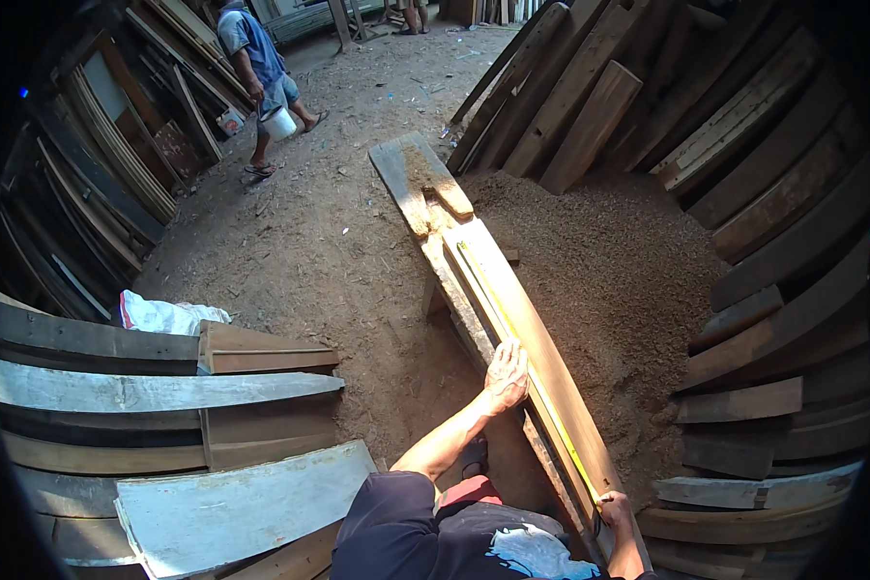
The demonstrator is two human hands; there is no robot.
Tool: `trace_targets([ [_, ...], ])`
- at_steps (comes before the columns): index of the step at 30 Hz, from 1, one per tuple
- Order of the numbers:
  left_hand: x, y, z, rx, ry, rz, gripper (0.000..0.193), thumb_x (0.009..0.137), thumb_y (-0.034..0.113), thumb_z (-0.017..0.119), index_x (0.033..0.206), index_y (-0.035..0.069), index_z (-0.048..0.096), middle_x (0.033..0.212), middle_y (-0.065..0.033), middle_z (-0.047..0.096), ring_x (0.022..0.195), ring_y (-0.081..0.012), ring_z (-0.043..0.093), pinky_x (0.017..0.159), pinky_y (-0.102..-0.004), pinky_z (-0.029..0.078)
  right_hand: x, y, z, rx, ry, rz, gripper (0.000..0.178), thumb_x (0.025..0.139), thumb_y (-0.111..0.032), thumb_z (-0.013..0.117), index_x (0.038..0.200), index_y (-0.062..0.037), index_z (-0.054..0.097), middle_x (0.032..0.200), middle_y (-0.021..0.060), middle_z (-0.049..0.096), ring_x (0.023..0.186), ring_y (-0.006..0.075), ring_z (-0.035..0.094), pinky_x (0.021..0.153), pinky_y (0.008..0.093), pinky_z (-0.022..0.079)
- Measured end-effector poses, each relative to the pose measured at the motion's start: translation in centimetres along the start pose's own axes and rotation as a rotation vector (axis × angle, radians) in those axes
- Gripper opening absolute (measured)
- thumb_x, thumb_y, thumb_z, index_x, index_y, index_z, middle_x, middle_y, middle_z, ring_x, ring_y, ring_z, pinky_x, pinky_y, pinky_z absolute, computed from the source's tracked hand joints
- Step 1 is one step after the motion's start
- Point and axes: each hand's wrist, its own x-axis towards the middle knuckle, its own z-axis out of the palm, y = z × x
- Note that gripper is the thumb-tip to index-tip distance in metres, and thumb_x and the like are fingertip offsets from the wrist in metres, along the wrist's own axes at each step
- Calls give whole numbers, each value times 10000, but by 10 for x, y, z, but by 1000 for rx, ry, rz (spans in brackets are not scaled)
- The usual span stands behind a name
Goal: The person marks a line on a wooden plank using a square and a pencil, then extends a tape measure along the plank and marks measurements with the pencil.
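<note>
A long pale wooden plank (522, 314) lies along a narrow workbench, running from the far middle toward my lower right. A yellow tape measure blade (563, 435) is stretched lengthwise over it. Halfway along, my left hand (507, 375) rests on the plank's left side, fingers lying over the wood and the tape. Close to my body at the near end, my right hand (616, 509) is closed at the tape's end; its fingers partly hide what they hold, and the tape's case cannot be made out.
Sawdust (590, 251) is heaped right of the bench (396, 169). Boards lean on the right (590, 126), and stacked planks, one pale blue (164, 387), lie on the left. A white sack (169, 314) is beside them. A person (256, 63) carrying a white bucket (278, 124) walks at the far left.
</note>
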Motion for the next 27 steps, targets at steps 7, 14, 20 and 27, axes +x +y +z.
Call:
trace_targets([
  [7,-3,0,-4,-2,-28,1,472,807,176,563,1163,-133,566,1264,-343,544,1224,-461,508,1099,-507,354,12,15,4,-100,3,-63,119,754,-156,779,843,-78,761,832,126,731,778,219,702,695,355,538],
  [14,7,-2,-10,-14,-23,-8,500,750,165,606,1150,-134,572,1261,-331,537,1221,-453,487,1092,-496,356,8,-4,3,-9,41,-48,82,718,-75,730,788,-33,722,746,123,710,715,172,668,639,338,512],
  [20,4,-5,-5,-3,-21,-6,487,773,159,587,1158,-139,570,1275,-338,542,1245,-463,483,1113,-499,337,10,0,6,-5,45,-69,80,715,-73,727,786,-36,714,756,120,711,722,173,667,650,344,512],
  [27,-3,-9,-1,-38,-9,-21,487,822,183,554,1191,-134,570,1299,-346,534,1264,-468,485,1121,-515,331,4,-10,2,-37,23,-18,45,739,-75,723,768,-49,700,757,122,708,721,185,667,646,355,507],
])
